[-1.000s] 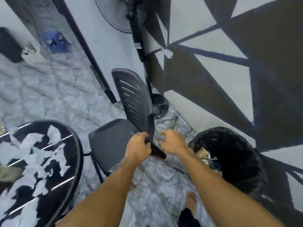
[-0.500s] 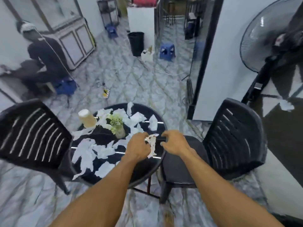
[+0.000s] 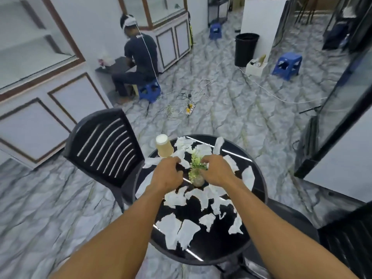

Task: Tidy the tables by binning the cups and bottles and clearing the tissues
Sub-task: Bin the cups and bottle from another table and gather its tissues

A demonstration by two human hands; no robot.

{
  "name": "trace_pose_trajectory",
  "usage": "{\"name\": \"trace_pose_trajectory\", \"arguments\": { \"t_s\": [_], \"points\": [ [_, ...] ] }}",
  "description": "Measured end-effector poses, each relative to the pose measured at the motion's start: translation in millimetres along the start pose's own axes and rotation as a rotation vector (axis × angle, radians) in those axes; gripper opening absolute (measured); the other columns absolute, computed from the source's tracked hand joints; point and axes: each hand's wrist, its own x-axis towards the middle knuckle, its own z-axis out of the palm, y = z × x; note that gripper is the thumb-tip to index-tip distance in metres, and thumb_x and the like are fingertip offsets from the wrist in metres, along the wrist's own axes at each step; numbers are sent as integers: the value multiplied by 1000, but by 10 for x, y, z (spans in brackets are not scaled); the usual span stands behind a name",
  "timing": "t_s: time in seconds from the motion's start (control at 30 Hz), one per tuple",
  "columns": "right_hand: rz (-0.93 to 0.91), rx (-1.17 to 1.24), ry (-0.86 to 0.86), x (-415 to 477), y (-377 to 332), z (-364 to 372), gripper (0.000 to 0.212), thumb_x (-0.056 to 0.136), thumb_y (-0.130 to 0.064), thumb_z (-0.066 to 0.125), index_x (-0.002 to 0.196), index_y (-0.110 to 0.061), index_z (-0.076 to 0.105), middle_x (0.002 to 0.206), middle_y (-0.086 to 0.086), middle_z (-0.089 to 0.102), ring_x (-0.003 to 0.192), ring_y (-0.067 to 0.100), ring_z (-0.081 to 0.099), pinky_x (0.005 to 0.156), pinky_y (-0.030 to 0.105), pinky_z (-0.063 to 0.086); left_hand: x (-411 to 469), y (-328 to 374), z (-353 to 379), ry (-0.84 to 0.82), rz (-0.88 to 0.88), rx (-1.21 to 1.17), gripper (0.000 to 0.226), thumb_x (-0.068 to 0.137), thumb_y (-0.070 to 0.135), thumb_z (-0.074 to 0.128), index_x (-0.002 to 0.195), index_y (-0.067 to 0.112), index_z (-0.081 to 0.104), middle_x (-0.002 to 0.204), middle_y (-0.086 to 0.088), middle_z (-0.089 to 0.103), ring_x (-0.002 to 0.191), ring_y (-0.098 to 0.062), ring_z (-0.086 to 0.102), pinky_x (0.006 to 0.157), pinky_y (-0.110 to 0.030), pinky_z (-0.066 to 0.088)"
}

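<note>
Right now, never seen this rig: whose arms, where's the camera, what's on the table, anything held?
No machine: a person's bare arms, filmed by one wide-angle camera on their head, looking down. The left hand and right hand reach over a round black table. On it lie torn tissues, a paper cup at its far left and a small potted plant between the hands. Both hands' fingers curl down by the plant; whether they pinch a tissue is hidden. A black bin stands across the room.
</note>
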Motion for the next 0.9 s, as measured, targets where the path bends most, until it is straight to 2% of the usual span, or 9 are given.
{"name": "trace_pose_trajectory", "arguments": {
  "t_s": [0.13,0.33,0.4,0.5,0.67,0.77,0.9],
  "points": [
    [-49,-19,-7,515,-287,131,43,85,-25,67,127,-22,63,131,0,62,120,21,57,96,33,47,435,-335,-193,17,-59,-16,50,83,24,62,132,23,58,131,-3,60,119,-24,57,99,-35,45],
    [-26,-58,-38,1285,-557,427,44,87,-30,68,129,-22,60,138,-1,57,125,20,53,101,35,45,1268,-799,-297,-43,-88,-16,61,78,21,65,137,22,54,129,-4,58,109,-25,59,94,-42,52],
    [13,-77,-44,1524,-596,519,44,86,-29,67,128,-22,61,136,-1,59,124,20,54,99,33,45,1560,-918,-297,-70,-88,-18,64,78,20,68,140,20,51,137,-5,52,119,-26,55,99,-41,50],
    [69,-99,-76,1805,-625,631,45,85,-28,68,129,-22,61,134,0,60,123,20,54,97,33,45,1935,-1073,-268,-110,-51,-5,63,83,25,69,142,18,48,145,-7,45,136,-25,39,109,-40,40],
    [149,-57,-74,2057,-584,782,46,86,-28,67,131,-20,60,135,0,59,126,21,52,99,33,44,2299,-1222,-108,-199,6,34,83,79,38,72,150,18,34,149,-6,39,136,-29,34,111,-46,37],
    [179,-40,-56,2031,-534,814,45,86,-28,67,130,-21,60,134,-1,59,126,18,50,99,33,44,2360,-1250,27,-252,39,69,76,82,35,67,148,20,34,149,-6,39,135,-28,36,108,-47,40],
    [213,-14,-1,1918,-466,685,46,87,-25,66,132,-20,59,131,1,58,124,20,52,97,34,44,2375,-1175,1,-216,100,117,59,86,32,65,140,20,45,138,-5,48,126,-28,44,100,-42,43]
  ]
}}
